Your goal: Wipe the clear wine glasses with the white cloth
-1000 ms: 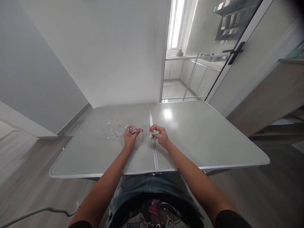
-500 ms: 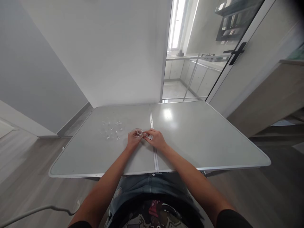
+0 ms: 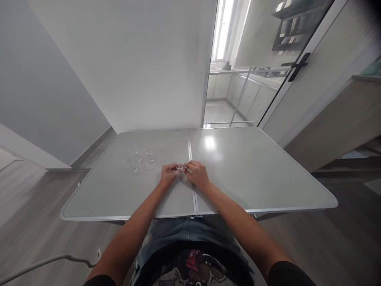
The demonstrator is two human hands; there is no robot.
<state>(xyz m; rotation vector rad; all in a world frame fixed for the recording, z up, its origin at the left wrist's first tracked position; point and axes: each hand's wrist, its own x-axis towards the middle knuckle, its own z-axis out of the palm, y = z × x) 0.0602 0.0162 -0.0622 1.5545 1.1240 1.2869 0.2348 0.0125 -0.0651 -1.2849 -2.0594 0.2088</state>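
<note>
My left hand is closed around a transparent, rounded piece that looks like a small plastic cup or goblet bowl. Against its right end, the fingers of my right hand pinch a small see-through part, mostly covered by the fingertips. Both hands meet just above the table, around its centre seam. To their left lie several transparent pieces in a loose group, their outlines faint against the pale top.
The pale grey folding table has a metal rim and a seam across its middle. A white wall stands behind it. At the back right is a glass door with a black handle. A grey cable hangs at lower left.
My right hand has shifted slightly right, and more of the transparent piece shows between the hands. The left hand keeps its grip. The loose pieces stay in place.
</note>
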